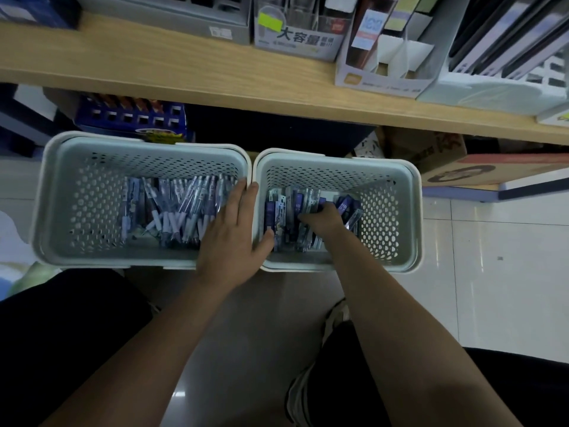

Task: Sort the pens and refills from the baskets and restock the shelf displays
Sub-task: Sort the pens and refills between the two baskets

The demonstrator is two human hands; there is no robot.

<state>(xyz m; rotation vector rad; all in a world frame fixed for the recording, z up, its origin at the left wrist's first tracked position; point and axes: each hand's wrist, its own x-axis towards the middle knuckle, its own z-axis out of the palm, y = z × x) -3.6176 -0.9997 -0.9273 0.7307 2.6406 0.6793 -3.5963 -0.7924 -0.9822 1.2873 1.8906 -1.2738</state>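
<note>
Two pale perforated baskets stand side by side on the floor below a wooden shelf (191,75). The left basket (55,211) holds a heap of clear and purple pens (175,211). The right basket (409,217) holds flat purple refill packs (286,208). My left hand (237,232) lies flat across the two touching rims, fingers straight, thumb down inside the right basket. My right hand (323,220) reaches into the right basket, and its fingers curl round some of the refill packs.
On the shelf stand display boxes: a clear pen holder with a printed label (301,38), a white divided box (385,72) and a rack of dark folders (508,50). Under the shelf are a blue carton (132,118) and cardboard boxes (443,158). My shoes (308,389) are on the tiled floor.
</note>
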